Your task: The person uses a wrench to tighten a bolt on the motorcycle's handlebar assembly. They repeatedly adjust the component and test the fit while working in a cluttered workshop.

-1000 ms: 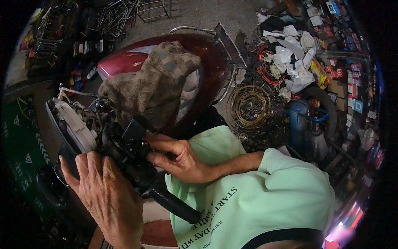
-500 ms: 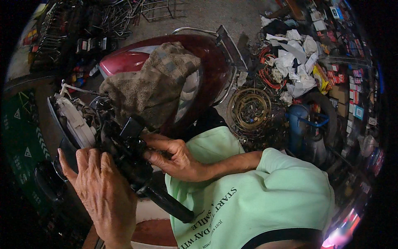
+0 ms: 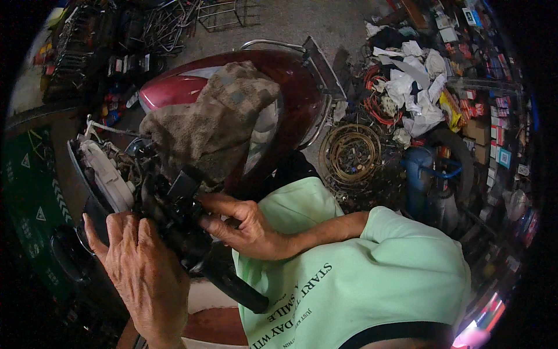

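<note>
My left hand (image 3: 139,270) lies on the scooter's dark handlebar assembly, fingers curled over its edge beside a pale housing (image 3: 107,177). Its fingertips are partly hidden. My right hand (image 3: 250,230) has thumb and index finger closed on a black fitting (image 3: 185,186) at the handlebar, just above the black rubber grip (image 3: 238,288), which slants down toward my pale green shirt (image 3: 389,273). Behind the handlebar, a checked brown towel (image 3: 203,134) is draped over the maroon scooter seat and bodywork (image 3: 290,99).
A green mat (image 3: 32,209) is at left, tool racks (image 3: 75,58) and metal frames (image 3: 174,23) farther back. On the right are white rags (image 3: 407,81), coiled cables (image 3: 351,151), a blue cylinder (image 3: 418,180) and shelves of small boxes (image 3: 494,122).
The handlebar grip's lower end has shifted slightly left, and my left hand has moved a little left with it. My right hand stays on the black fitting.
</note>
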Demonstrator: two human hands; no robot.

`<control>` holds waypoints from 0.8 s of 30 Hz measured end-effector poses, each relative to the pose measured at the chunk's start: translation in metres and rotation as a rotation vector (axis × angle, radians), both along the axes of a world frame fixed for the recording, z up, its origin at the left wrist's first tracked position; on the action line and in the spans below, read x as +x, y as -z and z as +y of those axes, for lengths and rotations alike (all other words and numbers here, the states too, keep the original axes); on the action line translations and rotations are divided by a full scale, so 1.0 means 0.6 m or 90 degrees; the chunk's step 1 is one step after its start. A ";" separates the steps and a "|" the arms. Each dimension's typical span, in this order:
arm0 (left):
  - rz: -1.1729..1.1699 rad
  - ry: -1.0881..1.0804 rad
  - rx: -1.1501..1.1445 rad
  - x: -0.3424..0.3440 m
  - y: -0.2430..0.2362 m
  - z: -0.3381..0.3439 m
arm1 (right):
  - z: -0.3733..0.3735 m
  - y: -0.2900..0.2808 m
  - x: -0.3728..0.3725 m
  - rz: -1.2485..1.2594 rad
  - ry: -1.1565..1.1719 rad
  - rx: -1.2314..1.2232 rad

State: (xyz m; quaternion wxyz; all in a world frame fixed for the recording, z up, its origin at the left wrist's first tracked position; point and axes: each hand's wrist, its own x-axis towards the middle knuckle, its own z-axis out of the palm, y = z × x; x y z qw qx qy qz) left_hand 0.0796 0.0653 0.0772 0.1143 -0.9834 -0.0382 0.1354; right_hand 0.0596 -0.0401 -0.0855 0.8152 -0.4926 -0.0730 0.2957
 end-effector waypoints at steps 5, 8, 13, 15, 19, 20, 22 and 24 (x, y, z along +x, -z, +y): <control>0.010 -0.030 -0.011 0.002 0.003 0.005 | 0.004 0.008 0.000 -0.039 0.017 0.020; -0.011 -0.021 -0.020 0.001 0.009 0.008 | 0.002 0.006 0.004 -0.021 0.002 0.025; -0.035 -0.025 -0.035 0.002 0.009 0.007 | 0.000 0.012 0.006 -0.010 -0.024 0.031; -0.053 -0.026 -0.048 -0.002 0.009 0.010 | 0.001 0.015 0.003 -0.004 -0.030 0.018; -0.058 -0.036 -0.060 -0.002 0.008 0.010 | 0.005 0.017 0.002 -0.030 0.005 0.037; -0.061 -0.033 -0.061 -0.002 0.008 0.011 | 0.004 0.016 0.002 -0.014 -0.008 0.032; -0.060 -0.030 -0.062 -0.003 0.007 0.012 | 0.001 0.013 0.003 0.019 -0.034 0.022; -0.051 -0.024 -0.059 -0.002 0.003 0.008 | 0.006 0.015 -0.002 0.004 0.005 0.027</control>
